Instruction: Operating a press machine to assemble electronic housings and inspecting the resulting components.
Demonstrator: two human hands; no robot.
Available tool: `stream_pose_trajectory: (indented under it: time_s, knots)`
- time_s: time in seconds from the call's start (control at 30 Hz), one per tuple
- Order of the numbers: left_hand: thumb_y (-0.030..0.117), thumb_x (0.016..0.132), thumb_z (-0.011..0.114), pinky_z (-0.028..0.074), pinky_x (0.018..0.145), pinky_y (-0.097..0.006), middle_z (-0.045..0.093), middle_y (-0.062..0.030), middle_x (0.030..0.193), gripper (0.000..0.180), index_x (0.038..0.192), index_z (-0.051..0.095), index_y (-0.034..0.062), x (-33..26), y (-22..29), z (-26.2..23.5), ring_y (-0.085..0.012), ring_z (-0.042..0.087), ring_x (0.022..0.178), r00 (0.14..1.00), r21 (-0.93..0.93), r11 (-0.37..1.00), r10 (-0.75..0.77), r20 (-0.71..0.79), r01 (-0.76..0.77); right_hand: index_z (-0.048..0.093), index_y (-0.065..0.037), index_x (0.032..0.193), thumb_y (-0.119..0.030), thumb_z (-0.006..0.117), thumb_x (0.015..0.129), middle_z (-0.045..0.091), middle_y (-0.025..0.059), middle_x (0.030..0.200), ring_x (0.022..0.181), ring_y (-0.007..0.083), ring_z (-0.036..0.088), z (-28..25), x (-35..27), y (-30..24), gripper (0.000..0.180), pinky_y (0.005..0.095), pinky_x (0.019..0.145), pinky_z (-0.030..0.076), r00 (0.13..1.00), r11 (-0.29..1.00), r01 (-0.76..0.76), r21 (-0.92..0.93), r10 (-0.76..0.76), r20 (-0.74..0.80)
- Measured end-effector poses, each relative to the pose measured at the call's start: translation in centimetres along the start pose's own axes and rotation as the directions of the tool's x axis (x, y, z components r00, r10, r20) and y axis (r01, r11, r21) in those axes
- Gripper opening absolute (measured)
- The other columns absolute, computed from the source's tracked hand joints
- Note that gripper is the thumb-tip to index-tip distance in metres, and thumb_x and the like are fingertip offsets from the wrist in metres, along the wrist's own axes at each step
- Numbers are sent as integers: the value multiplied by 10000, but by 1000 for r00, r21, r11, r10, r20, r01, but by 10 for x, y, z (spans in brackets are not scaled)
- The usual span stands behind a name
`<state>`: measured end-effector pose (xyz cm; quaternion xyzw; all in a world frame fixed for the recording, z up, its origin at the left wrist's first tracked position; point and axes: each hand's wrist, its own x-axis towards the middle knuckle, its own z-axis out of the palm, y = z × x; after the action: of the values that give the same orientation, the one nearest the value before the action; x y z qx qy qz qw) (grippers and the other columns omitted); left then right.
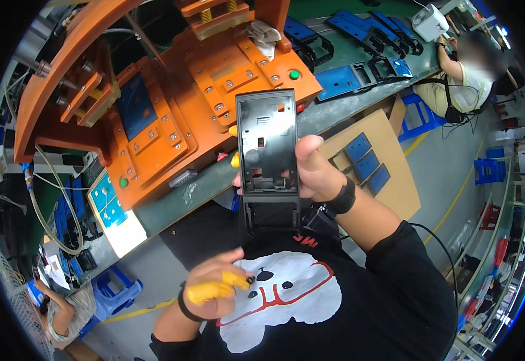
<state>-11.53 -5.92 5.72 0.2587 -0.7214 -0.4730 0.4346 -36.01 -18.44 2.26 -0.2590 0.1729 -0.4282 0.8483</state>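
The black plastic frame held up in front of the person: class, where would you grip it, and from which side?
Grip the black plastic frame by its long side edges near the lower end, coming from the right, as the right hand does now. It stands upright and is flat and thin, with cut-outs in its face, so the solid rims likely give the firmest hold. The left hand is apart from it.

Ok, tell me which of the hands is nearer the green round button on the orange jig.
Right. The right hand, holding the black rectangular plastic frame, is just below the green round button; the left hand hangs far lower, near the chest.
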Motion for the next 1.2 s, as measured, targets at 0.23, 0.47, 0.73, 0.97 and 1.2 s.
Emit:
stream_pose_trajectory:
  time_s: [0.23,0.47,0.73,0.97,1.2]
  knots:
    - [-10,898,539,553,628,-307,685,-124,735,95,835,607,8,-56,24,-5,-229,664,616,926,-325,872,-377,28,365,498,1,1279,-752,703,662,660,149,1092,1018,303,692,-24,4,-16,995,426,870,592,994,992,106,-66,-107,-19]
    - [-22,877,587,513,650,-286,682,-142,837,181,1058,597,-32,-36,19,-16,-209,659,708,815,26,870,-451,-363,493,459,6,1342,-730,733,685,646,158,1144,1042,303,679,-4,-10,-13,1025,424,906,573,992,989,119,-82,-115,49]
    - [-55,776,747,485,625,-282,622,-134,880,263,1022,663,-12,85,4,-13,-220,616,707,979,516,850,4,-204,104,490,-28,1301,-562,903,568,641,73,1128,1036,176,636,39,-21,-2,997,309,909,502,999,982,46,-182,-42,26]
    - [-30,707,795,474,632,-334,631,-109,865,235,920,707,15,94,-5,-17,-274,599,731,985,626,779,76,-158,40,491,-53,1274,-383,968,555,585,12,1134,1020,110,550,47,-27,2,923,285,906,466,997,967,33,-254,-15,74]
    - [-35,655,814,456,620,-358,628,-106,858,274,899,698,13,92,-6,-22,-288,572,728,983,709,706,128,-133,4,385,-28,1358,-311,990,540,530,44,1229,1086,127,507,47,-20,3,1056,303,953,446,981,898,112,-424,-33,189]
